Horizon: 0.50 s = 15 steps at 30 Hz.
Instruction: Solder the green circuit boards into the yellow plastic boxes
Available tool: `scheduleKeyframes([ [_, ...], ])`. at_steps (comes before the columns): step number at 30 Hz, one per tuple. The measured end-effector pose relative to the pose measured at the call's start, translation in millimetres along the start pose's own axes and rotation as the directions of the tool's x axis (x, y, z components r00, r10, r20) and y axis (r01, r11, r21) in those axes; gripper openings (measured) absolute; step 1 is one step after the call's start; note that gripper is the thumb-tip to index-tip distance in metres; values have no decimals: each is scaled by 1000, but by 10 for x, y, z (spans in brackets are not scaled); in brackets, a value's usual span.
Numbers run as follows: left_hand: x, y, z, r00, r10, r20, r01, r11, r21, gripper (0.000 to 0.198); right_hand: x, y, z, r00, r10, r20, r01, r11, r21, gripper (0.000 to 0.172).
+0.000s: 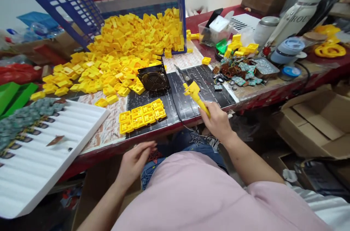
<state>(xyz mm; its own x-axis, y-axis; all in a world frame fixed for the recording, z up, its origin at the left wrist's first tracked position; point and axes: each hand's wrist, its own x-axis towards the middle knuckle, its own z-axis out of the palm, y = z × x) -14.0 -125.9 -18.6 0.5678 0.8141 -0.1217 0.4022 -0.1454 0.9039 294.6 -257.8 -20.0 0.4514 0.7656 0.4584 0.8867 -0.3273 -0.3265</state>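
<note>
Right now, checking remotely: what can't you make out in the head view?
All in the head view:
Yellow plastic part: lower end hidden by the right hand.
Green circuit boards: cut off by the left edge.
White bottle: lettering curves out of sight.
Heaped small boards: too small to identify.

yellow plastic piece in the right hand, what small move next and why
Probably bring the left hand up to steady the yellow plastic piece: the right hand holds it alone by its narrow end, while the left is open and empty.
</note>
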Motion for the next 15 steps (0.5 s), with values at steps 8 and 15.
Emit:
scheduleKeyframes([
  [8,692,1264,1381,908,-45,416,316,724,-613,42,-346,-124,38,981,-147,-125,160,982,105,40],
  [15,703,1519,1670,881,-207,426,444,673,-592,34,57,1299,-1083,812,228,-538,-173,973,151,35],
])
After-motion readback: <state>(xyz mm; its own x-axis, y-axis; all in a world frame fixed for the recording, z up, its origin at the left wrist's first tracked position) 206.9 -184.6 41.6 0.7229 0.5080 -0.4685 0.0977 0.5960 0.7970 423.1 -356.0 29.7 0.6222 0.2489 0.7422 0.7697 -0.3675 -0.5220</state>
